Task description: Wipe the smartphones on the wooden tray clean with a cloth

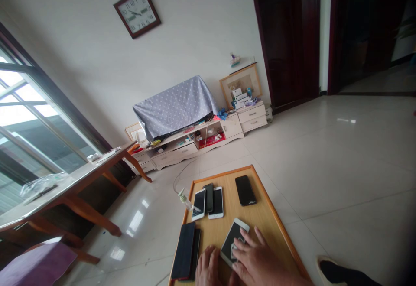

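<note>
At the near end of a small wooden table point(264, 217), a white phone point(229, 239) lies face up, its long axis slanting from the lower left, beside the left hand point(208, 265), to the upper right. The right hand point(252, 258) is the nearer, resting over the phone's right side with fingers spread apart across the screen, not clamped. The left hand lies just beyond the phone's lower left edge, its fingers together and curled; whether they grip that edge cannot be told. A pale patch point(233, 248) beneath the right fingertips is too indistinct to identify. Left of the left hand lies a large dark phone point(183, 251); farther up, a black phone point(245, 190) lies apart.
</note>
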Tool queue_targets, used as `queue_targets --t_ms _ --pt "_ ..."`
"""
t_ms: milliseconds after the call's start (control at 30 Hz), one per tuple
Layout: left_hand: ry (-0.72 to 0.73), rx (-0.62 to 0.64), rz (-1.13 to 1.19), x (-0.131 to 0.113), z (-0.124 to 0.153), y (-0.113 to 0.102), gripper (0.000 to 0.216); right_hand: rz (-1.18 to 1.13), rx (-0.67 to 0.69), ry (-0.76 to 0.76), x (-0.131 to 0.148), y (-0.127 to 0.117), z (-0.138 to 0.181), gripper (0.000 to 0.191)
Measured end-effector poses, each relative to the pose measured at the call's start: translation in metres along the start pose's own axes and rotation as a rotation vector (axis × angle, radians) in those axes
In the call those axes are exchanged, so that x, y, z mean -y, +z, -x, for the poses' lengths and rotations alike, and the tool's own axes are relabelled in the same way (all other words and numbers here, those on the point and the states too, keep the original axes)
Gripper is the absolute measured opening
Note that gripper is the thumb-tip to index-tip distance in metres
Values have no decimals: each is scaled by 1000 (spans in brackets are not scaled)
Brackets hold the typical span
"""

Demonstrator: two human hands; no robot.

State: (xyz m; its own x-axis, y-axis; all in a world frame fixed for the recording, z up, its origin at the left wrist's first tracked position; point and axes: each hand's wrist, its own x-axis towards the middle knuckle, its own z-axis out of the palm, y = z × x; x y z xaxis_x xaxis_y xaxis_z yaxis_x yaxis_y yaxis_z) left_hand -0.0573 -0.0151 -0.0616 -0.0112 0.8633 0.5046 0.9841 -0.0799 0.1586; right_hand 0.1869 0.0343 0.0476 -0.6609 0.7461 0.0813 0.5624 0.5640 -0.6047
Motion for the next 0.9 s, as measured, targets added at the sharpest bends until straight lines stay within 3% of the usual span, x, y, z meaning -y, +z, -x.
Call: queue_targets --t_ms 200,467,733,900 --pt "-60 -12 5 -15 -3 -8 57 122 -161 161 -15 -4 -6 47" --pt "41 74 14 14 0 1 61 16 37 -101 1 33 -1 38" --pt "-50 -20 11 -14 -3 -8 58 155 -194 172 -21 -2 0 45" --pt "-32 49 33 -5 -6 -10 57 47 -19 35 -6 13 5 43"
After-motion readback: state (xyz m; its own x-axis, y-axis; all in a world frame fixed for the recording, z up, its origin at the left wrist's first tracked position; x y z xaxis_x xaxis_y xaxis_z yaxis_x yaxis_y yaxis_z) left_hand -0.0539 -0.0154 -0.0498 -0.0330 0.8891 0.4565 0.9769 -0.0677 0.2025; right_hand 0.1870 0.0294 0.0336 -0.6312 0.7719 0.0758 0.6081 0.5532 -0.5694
